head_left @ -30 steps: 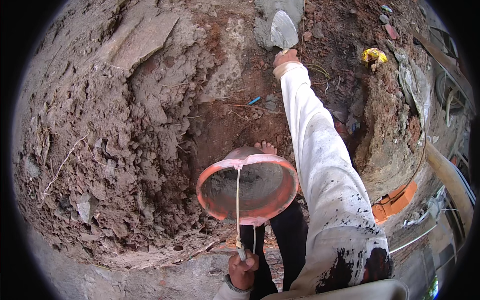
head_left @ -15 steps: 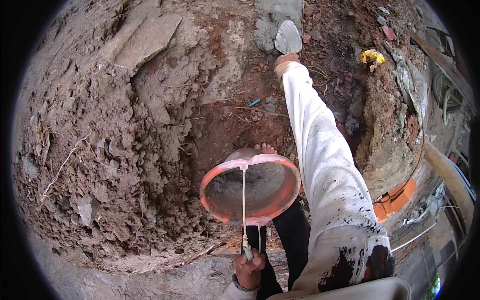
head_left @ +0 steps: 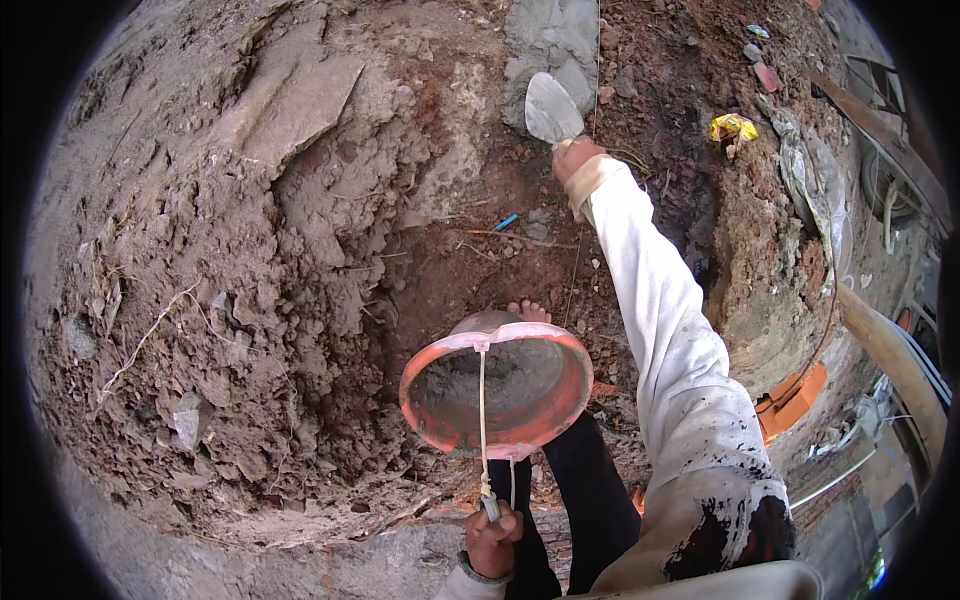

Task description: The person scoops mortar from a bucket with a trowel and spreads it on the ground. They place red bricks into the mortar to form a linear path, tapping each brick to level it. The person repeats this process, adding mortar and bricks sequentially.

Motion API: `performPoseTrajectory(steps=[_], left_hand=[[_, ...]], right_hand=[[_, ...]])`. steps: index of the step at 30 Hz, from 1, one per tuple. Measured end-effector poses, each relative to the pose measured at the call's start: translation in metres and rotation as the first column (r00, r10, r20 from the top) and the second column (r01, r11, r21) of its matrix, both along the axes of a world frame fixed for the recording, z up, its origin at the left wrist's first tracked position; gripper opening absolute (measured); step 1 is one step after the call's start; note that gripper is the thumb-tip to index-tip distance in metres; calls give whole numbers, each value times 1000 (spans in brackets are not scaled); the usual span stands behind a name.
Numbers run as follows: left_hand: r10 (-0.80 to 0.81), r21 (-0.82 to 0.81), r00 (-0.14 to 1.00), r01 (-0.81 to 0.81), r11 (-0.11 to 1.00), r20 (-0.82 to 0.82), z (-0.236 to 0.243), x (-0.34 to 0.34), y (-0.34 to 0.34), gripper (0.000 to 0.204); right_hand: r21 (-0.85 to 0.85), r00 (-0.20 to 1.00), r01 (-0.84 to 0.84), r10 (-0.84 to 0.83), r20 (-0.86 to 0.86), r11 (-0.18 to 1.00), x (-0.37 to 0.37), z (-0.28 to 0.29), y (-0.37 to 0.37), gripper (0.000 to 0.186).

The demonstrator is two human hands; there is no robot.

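Note:
At the lower middle, my left hand [head_left: 490, 540] is closed round the grip of a rope handle [head_left: 484, 420]. That rope carries an orange-red bucket [head_left: 578, 400], tilted so its opening faces me, with grey mortar [head_left: 500, 378] inside. My right arm reaches far forward in a stained white sleeve. At its end my right hand [head_left: 577, 158] grips a pointing trowel [head_left: 553, 108]; the trowel's handle is hidden in the fist. The pale blade lies over the near end of a strip of wet grey mortar [head_left: 562, 45]. Whether it touches the mortar, I cannot tell.
A thin string [head_left: 597, 60] runs along the mortar strip. Lumpy soil [head_left: 200, 330] rises on the left. On the right are a yellow wrapper [head_left: 733, 128], an orange brick piece [head_left: 792, 402] and a wooden pole [head_left: 895, 360]. A blue scrap [head_left: 506, 222] lies ahead of my bare foot [head_left: 530, 311].
My right hand has drawn back toward me with the trowel, and the blade has swung to the left. The bucket in my left hand has barely shifted.

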State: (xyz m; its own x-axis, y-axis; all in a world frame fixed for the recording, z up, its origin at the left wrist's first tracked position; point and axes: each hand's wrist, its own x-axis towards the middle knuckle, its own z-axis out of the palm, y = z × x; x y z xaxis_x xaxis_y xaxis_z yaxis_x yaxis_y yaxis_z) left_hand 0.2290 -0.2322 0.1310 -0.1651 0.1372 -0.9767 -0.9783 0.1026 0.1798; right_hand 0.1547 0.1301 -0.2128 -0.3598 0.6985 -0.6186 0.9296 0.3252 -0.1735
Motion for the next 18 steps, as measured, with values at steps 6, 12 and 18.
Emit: performPoseTrajectory(steps=[6, 12, 18], left_hand=[[48, 26, 999, -47, 999, -14, -6, 5, 5, 24], [58, 25, 998, -58, 998, -33, -5, 4, 4, 25], [87, 23, 996, -86, 996, -21, -5, 4, 9, 24]], right_hand=[[-804, 255, 547, -961, -106, 234, -47, 16, 14, 42], [-454, 783, 336, -513, -352, 825, -23, 6, 5, 37], [46, 871, -491, 492, -7, 870, -25, 14, 6, 20]])
